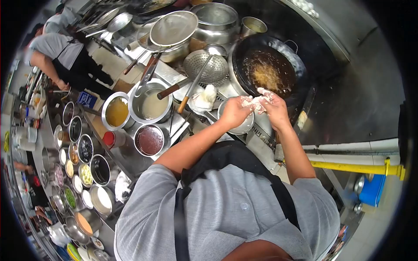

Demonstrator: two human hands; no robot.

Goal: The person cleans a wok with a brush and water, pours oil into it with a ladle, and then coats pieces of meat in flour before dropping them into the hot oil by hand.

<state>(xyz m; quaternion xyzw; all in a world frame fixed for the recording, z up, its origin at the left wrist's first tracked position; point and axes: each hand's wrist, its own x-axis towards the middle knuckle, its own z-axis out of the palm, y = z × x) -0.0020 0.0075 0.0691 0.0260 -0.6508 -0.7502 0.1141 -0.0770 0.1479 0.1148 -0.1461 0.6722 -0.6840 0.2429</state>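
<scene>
Both my hands are close together at the near edge of a black wok [298,65], where something golden fries in dark bubbling oil. My left hand [237,112] has its fingers bent around a pale, batter-coated piece [257,103]. On the other side of that piece, my right hand [275,108] grips it too, its fingers smeared with white batter. Below my hands is a round metal bowl [244,127], partly hidden by my left hand.
A perforated ladle [214,69] and a white cloth [203,99] lie left of the wok. Pots of yellow liquid [117,112], pale liquid [152,104] and red sauce [149,140] stand further left. Several ingredient containers fill the left counter. Another person [65,48] stands at upper left.
</scene>
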